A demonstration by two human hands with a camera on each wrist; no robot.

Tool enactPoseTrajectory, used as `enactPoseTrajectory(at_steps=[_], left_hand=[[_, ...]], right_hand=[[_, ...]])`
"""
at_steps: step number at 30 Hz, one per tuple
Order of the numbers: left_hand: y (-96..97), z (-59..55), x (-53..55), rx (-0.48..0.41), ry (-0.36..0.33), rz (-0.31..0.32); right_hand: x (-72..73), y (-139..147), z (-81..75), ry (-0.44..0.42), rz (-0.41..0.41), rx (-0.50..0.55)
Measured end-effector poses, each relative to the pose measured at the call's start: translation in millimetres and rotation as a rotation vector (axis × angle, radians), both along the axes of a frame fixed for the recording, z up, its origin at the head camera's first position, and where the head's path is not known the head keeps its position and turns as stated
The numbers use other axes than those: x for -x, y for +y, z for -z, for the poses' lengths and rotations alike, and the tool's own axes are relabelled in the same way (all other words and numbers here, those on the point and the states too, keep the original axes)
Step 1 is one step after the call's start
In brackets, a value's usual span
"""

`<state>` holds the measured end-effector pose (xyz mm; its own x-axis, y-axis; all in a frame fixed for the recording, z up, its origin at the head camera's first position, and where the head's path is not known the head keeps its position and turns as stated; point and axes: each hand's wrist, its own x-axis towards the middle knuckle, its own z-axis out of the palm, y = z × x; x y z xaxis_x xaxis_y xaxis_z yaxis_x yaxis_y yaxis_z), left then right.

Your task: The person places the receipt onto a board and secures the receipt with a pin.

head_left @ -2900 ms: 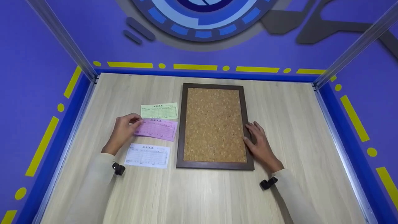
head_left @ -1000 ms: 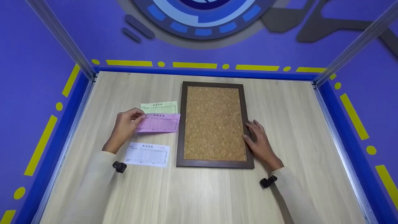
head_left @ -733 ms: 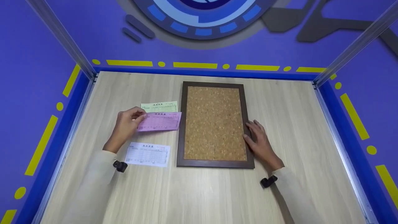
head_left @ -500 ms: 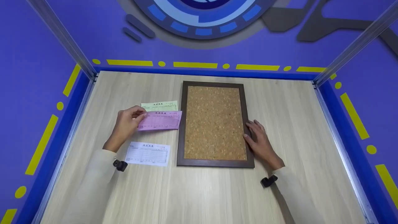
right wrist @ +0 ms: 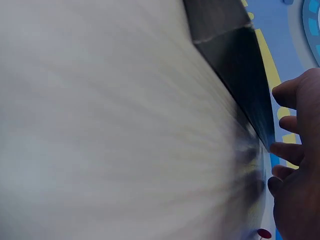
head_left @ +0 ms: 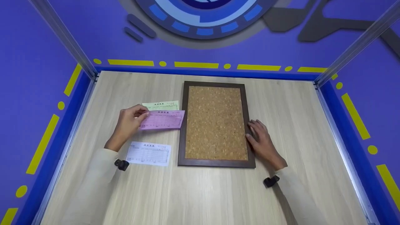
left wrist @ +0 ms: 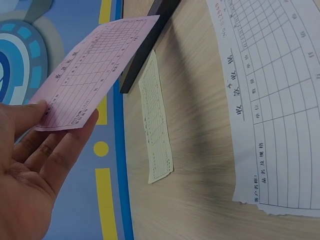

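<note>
My left hand (head_left: 128, 123) pinches the left end of a pink printed receipt slip (head_left: 162, 120) between thumb and fingers. In the left wrist view the pink slip (left wrist: 95, 70) is raised off the table, its far end tilted up. A pale green slip (head_left: 161, 105) lies behind it, partly covered in the head view. Nearer the front lies a white slip (head_left: 149, 153), flat on the table. To the right is a cork board (head_left: 216, 125) in a dark brown frame; the pink slip's right end overlaps its left edge. My right hand (head_left: 263, 143) rests against the frame's right side with relaxed fingers.
The wood-grain table (head_left: 206, 197) is bounded by blue-purple panels with yellow marks at the back and sides. Metal posts (head_left: 84, 59) stand at the back corners. A small red round thing (right wrist: 264, 233) shows at the bottom of the right wrist view.
My left hand has lifted the pink slip and carried it away from me and slightly right, so that it now covers part of the green slip. My right hand stays at the frame.
</note>
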<state>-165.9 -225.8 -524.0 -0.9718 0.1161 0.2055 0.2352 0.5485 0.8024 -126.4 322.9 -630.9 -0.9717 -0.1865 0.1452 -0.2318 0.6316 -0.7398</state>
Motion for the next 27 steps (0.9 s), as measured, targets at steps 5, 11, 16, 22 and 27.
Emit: enactPoseTrajectory(at_steps=[5,11,16,22,27], left_hand=[[-0.1,-1.6,-0.1,0.004,0.006,-0.005],[1.3,-5.0,-0.7,-0.004,0.006,-0.011],[4.4,-8.8,-1.0,-0.021,0.009,-0.008],[7.8,-12.1,0.2,-0.033,0.013,0.005],[10.7,-13.6,1.0,-0.037,0.007,0.014]], right_hand=[[-1.0,1,-2.3,0.007,0.005,-0.001],[-1.2,1,-3.5,0.026,0.002,0.012],[-1.7,-1,-6.8,0.031,0.005,0.021],[-1.1,-3,-10.3,0.068,-0.010,0.031],[0.5,-5,-12.1,0.083,-0.023,0.036]])
